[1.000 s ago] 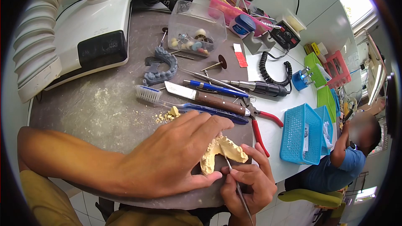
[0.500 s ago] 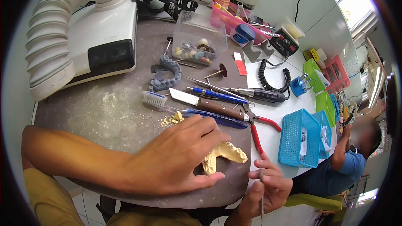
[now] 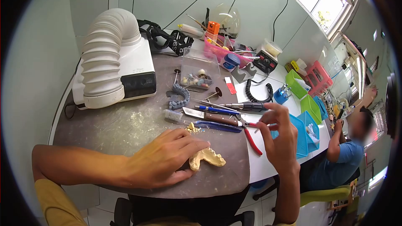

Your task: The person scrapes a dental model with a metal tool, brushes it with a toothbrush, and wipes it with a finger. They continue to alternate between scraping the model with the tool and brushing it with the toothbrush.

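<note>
My left hand (image 3: 161,159) rests on the grey worktop, its fingers and thumb around the left part of a cream, curved dental cast (image 3: 213,158). The cast's right arm lies uncovered. My right hand (image 3: 278,136) is raised at the right edge of the worktop, over the red-handled pliers (image 3: 253,142). Its fingers and thumb are bent toward each other; what they hold is too small to make out. Just beyond my left hand lie cream crumbs (image 3: 192,128), a toothbrush (image 3: 175,116) and a knife (image 3: 213,117).
Behind lie a blue pen (image 3: 215,110), a grey dental model (image 3: 180,96), a handpiece (image 3: 247,106) and a clear box (image 3: 201,65). A white hose unit (image 3: 138,65) stands at the left. Blue baskets (image 3: 310,129) are at the right, with another person (image 3: 345,157) beyond.
My right hand has risen from the table's front edge toward the pliers, and the thin metal tool in it no longer shows clearly. The view has shifted; my left hand stays on the cast.
</note>
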A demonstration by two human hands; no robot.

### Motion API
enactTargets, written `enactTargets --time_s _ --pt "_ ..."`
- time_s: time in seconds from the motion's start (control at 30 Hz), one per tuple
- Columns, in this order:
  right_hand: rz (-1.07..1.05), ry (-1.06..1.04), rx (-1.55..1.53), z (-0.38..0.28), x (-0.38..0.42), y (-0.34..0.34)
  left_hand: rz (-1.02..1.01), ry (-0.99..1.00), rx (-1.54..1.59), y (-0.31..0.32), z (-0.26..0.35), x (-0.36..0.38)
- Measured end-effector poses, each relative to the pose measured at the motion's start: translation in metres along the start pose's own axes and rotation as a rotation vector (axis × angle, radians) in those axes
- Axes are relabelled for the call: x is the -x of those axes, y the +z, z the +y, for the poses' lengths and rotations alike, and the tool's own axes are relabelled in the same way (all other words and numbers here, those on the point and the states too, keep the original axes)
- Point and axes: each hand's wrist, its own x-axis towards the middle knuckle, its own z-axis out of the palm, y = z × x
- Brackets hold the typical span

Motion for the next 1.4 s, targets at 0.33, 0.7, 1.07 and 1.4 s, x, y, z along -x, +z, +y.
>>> enactTargets --time_s 0.33,0.7,1.07,1.4 --pt "-0.216 -0.358 0.417 0.0 -0.023 0.048 0.131 0.003 0.057 0.01 -0.005 -0.002" --pt "-0.247 -0.469 0.252 -0.011 -0.021 0.067 0.228 -0.088 0.178 0.009 -0.004 -0.004" --pt "-0.309 -0.359 0.134 -0.013 -0.004 0.047 0.25 -0.073 0.161 0.008 -0.005 -0.004" --pt "-0.531 -0.083 -0.044 -0.013 0.037 -0.023 0.153 -0.231 0.241 0.001 -0.002 -0.005"
